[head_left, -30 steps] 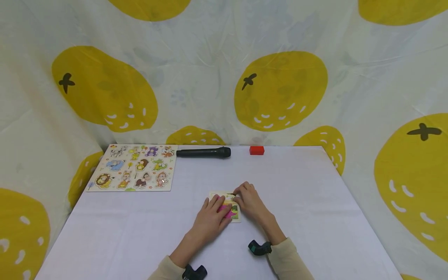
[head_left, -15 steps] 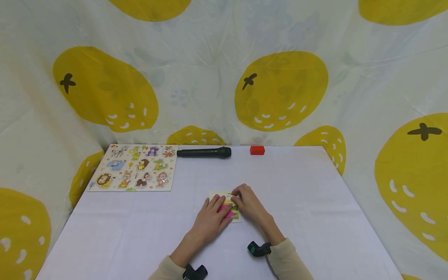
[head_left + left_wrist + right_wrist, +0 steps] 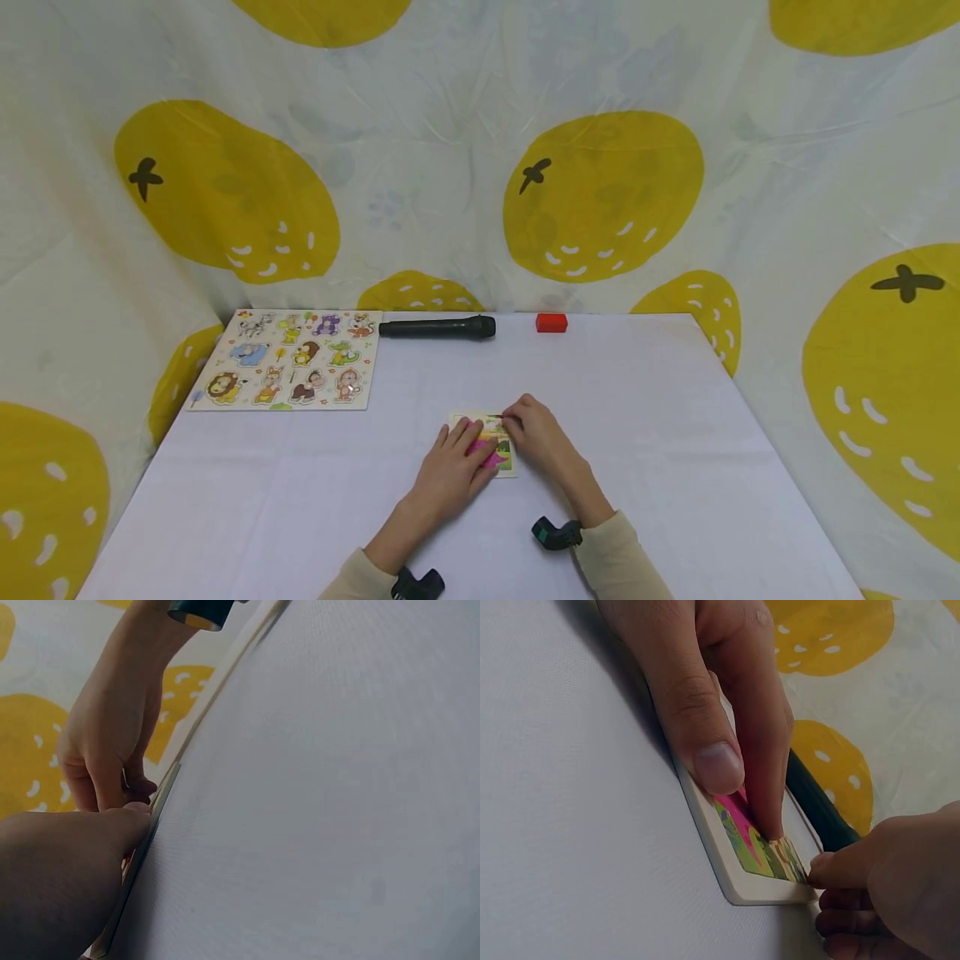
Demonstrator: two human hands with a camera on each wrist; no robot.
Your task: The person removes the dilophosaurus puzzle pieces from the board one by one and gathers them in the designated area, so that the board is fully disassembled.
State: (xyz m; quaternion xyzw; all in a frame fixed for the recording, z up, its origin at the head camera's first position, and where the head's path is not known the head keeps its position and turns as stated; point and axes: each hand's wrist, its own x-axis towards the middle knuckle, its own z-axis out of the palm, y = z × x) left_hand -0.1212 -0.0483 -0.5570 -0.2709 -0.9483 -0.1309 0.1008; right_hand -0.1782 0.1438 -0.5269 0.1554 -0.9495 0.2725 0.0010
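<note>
A small framed picture puzzle (image 3: 507,458) with a pale border and a pink figure lies on the white table. My left hand (image 3: 446,471) rests over its left part, fingers spread and fairly straight; in the right wrist view the left index fingertip presses the picture near one corner. At the upper right corner, my right hand (image 3: 538,432) pinches with thumb and forefinger at the edge of a corner puzzle piece (image 3: 787,859). A thin dark line shows along the top of the picture beside those fingers. The fingertips hide most of what they hold.
An animal peg board (image 3: 285,360) lies at the back left. Beside it are a black microphone (image 3: 437,327) and, farther right, a red block (image 3: 551,322) along the back edge. A curtain (image 3: 420,183) with yellow fruit prints hangs behind the table.
My right fingers shift slightly at the puzzle's upper right corner. The dark line at its top edge closes half a second ago and shows again now. My left hand stays still.
</note>
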